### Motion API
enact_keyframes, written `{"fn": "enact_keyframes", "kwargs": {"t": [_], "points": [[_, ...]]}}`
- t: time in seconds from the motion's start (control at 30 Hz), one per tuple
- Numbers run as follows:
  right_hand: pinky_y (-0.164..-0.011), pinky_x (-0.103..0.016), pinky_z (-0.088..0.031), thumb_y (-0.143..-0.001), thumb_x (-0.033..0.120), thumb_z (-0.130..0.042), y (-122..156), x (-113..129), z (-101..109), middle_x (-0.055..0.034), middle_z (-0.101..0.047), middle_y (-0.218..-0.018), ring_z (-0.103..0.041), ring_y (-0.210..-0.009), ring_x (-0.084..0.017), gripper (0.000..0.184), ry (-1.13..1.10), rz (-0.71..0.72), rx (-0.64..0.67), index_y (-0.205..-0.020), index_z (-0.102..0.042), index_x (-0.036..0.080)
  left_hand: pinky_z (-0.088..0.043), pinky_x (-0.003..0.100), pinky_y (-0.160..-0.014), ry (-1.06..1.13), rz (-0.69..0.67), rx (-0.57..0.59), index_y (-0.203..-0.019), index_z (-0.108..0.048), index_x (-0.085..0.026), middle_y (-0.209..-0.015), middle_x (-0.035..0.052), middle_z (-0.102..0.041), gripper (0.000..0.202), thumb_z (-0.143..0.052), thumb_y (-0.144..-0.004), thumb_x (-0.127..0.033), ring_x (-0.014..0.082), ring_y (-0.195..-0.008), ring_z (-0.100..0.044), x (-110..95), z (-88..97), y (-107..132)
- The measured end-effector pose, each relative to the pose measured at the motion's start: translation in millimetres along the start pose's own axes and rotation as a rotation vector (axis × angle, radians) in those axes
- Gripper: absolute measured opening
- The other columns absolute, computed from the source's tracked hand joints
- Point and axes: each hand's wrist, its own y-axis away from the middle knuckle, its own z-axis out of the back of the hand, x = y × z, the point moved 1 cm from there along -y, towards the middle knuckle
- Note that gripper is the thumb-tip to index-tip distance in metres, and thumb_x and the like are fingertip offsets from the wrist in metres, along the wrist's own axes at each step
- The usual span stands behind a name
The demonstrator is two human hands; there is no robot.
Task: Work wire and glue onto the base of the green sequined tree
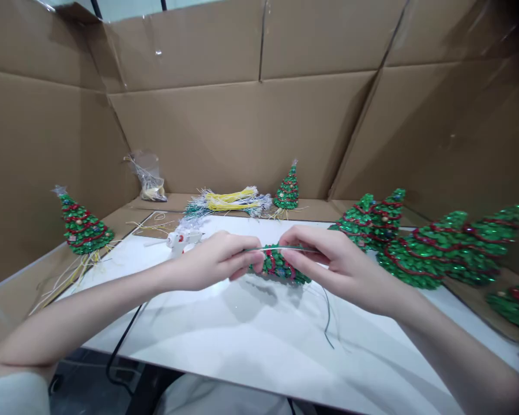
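- Low in the frame, a white glossy tabletop (251, 340) spreads out.
- At the centre, the left hand (218, 259) and the right hand (328, 262) both close on a small green sequinned tree with red trim (279, 266), held lying sideways just above the tabletop; thin wires (327, 317) trail below it.
- Just left of the hands lies a white glue gun (179, 239).
- At right lie finished green trees (432, 251).
- Further back, at upper centre, rests a bundle of yellow and white wires (229, 200).
- Brown cardboard walls (242, 115) enclose everything.

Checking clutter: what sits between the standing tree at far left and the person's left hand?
Head view: the white glue gun lies between the left tree and the left hand, plus loose straw-coloured strands.
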Motion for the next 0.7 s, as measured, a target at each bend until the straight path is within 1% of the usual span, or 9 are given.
{"fn": "enact_keyframes", "kwargs": {"t": [0.07, 0.17, 0.27, 0.33, 0.4, 0.47, 0.53, 0.63, 0.7], "points": [[-0.052, -0.023, -0.035, -0.092, 0.036, -0.047, 3, -5, 2, -0.0005, -0.054, -0.069, -0.046, -0.059, -0.012, 0.021, -0.008, -0.030, 0.007, -0.083, -0.056, 0.019, -0.034, 0.019, -0.057, 0.031, 0.021, -0.040, -0.083, -0.056, -0.015, -0.062, -0.0030, -0.049, 0.035, -0.033, -0.098, -0.036, 0.0083, -0.058, -0.044, 5, 5.8, 6], [-0.051, -0.024, -0.034, -0.091, 0.040, -0.047, 11, -13, 9, -0.0009, -0.053, -0.070, -0.044, -0.059, -0.013, 0.025, -0.022, -0.078, -0.025, -0.081, -0.056, 0.020, -0.033, 0.019, -0.058, 0.074, 0.056, -0.107, -0.081, -0.056, -0.014, -0.067, -0.0019, -0.046, 0.035, -0.035, -0.097, -0.037, 0.0091, -0.063, -0.042, 11, 15.0, 15], [-0.054, -0.025, -0.036, -0.093, 0.044, -0.042, 17, -22, 15, -0.0030, -0.056, -0.075, -0.048, -0.065, -0.015, 0.030, -0.059, -0.109, -0.055, -0.082, -0.058, 0.020, -0.031, 0.020, -0.056, 0.104, 0.103, -0.123, -0.082, -0.057, -0.015, -0.067, -0.0021, -0.042, 0.035, -0.038, -0.095, -0.041, 0.0095, -0.062, -0.039, 19, 21.0, 23], [-0.056, -0.026, -0.037, -0.094, 0.046, -0.039, 19, -27, 17, -0.0030, -0.055, -0.074, -0.048, -0.066, -0.015, 0.034, -0.073, -0.119, -0.073, -0.084, -0.060, 0.021, -0.029, 0.021, -0.054, 0.145, 0.120, -0.126, -0.082, -0.057, -0.014, -0.065, -0.0025, -0.039, 0.038, -0.040, -0.093, -0.046, 0.0096, -0.059, -0.035, 23, 22.6, 27], [-0.055, -0.026, -0.037, -0.094, 0.048, -0.037, 19, -31, 18, -0.0021, -0.052, -0.070, -0.046, -0.063, -0.015, 0.036, -0.073, -0.126, -0.092, -0.084, -0.061, 0.022, -0.027, 0.023, -0.052, 0.222, 0.118, -0.136, -0.083, -0.058, -0.013, -0.060, -0.0036, -0.033, 0.046, -0.035, -0.093, -0.052, 0.0099, -0.055, -0.031, 28, 23.1, 29], [-0.053, -0.026, -0.036, -0.093, 0.049, -0.039, 18, -33, 18, -0.0018, -0.050, -0.067, -0.044, -0.061, -0.015, 0.037, -0.060, -0.130, -0.104, -0.083, -0.061, 0.022, -0.026, 0.024, -0.051, 0.275, 0.119, -0.152, -0.081, -0.059, -0.012, -0.056, -0.0045, -0.028, 0.055, -0.025, -0.094, -0.054, 0.0103, -0.053, -0.027, 31, 23.7, 30], [-0.053, -0.026, -0.035, -0.092, 0.049, -0.040, 17, -34, 19, -0.0017, -0.050, -0.066, -0.043, -0.060, -0.015, 0.037, -0.043, -0.127, -0.107, -0.080, -0.061, 0.021, -0.026, 0.024, -0.052, 0.243, 0.137, -0.158, -0.077, -0.060, -0.012, -0.056, -0.0038, -0.030, 0.056, -0.025, -0.095, -0.052, 0.0105, -0.053, -0.028, 32, 25.0, 32], [-0.053, -0.026, -0.034, -0.092, 0.048, -0.040, 16, -37, 20, -0.0014, -0.049, -0.066, -0.043, -0.060, -0.015, 0.037, -0.016, -0.120, -0.109, -0.077, -0.059, 0.021, -0.029, 0.023, -0.055, 0.131, 0.165, -0.145, -0.074, -0.060, -0.013, -0.061, -0.0016, -0.039, 0.046, -0.037, -0.093, -0.048, 0.0107, -0.059, -0.036, 33, 28.1, 34], [-0.053, -0.027, -0.034, -0.092, 0.049, -0.041, 17, -41, 20, -0.0019, -0.050, -0.067, -0.043, -0.060, -0.015, 0.036, 0.003, -0.130, -0.117, -0.078, -0.060, 0.021, -0.030, 0.022, -0.055, 0.092, 0.179, -0.145, -0.074, -0.060, -0.014, -0.063, -0.0012, -0.042, 0.044, -0.039, -0.092, -0.048, 0.0107, -0.060, -0.038, 35, 30.1, 36]]}}
